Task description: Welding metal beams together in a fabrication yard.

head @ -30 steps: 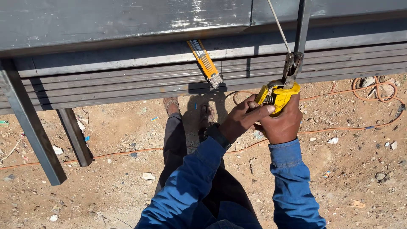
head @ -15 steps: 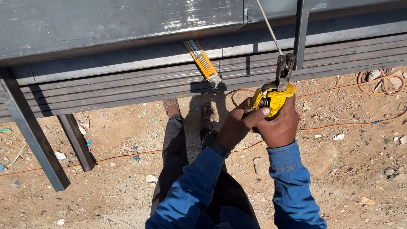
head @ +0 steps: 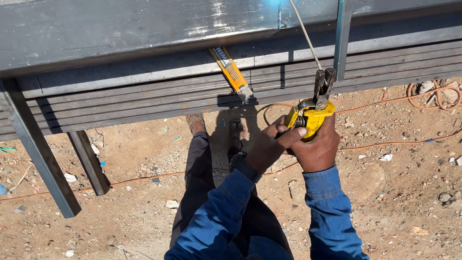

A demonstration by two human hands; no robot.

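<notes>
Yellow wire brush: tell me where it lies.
Head view, centre: the yellow wire brush lies on the stacked steel tubes, left of both hands' yellow electrode holder.

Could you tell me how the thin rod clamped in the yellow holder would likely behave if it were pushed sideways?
The rod looks long and very thin, so it would probably flex and spring back rather than stay rigid. It is gripped only at its lower end by the holder, so its free end would likely swing widely. It seems light; both hands, right and left, steady the holder.
</notes>
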